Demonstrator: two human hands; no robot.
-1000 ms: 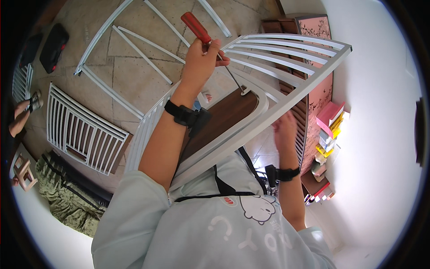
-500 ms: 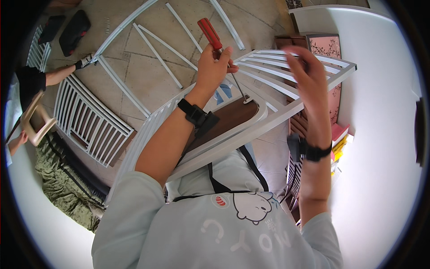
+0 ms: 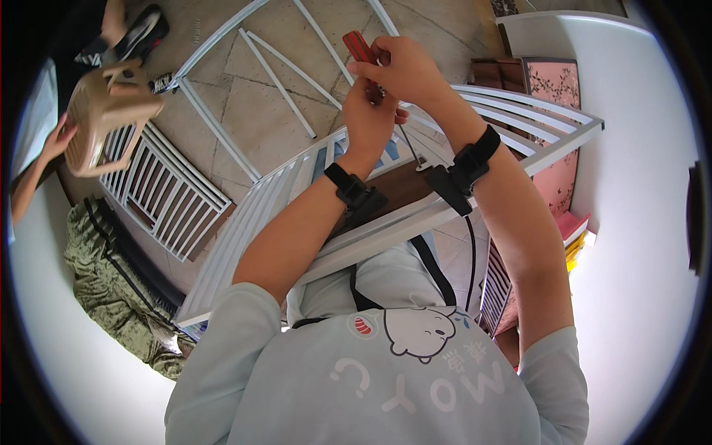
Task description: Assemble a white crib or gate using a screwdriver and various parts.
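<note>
The step in hand looks to be driving a fastener with a red-handled screwdriver (image 3: 357, 44) at a small white fitting (image 3: 423, 165) on the wood-grain panel (image 3: 393, 190) of a white slatted metal frame (image 3: 400, 235). The next move seems to call for turning the handle while the shaft is steadied and the tip kept seated.

The right hand (image 3: 406, 70) is curled narrow at the handle, thumb and fingers against it. Just below it, the left hand (image 3: 367, 122) is closed around the lower part of the tool, where handle meets shaft; its exact grip is partly hidden. The bare shaft runs down from the left hand to the fitting; whether the tip sits in a screw head is too small to tell.

Beyond both hands, white metal tubes (image 3: 276, 81) lie on the floor. Well to their left, another person's hand (image 3: 59, 139) holds a beige stool (image 3: 87, 141).
</note>
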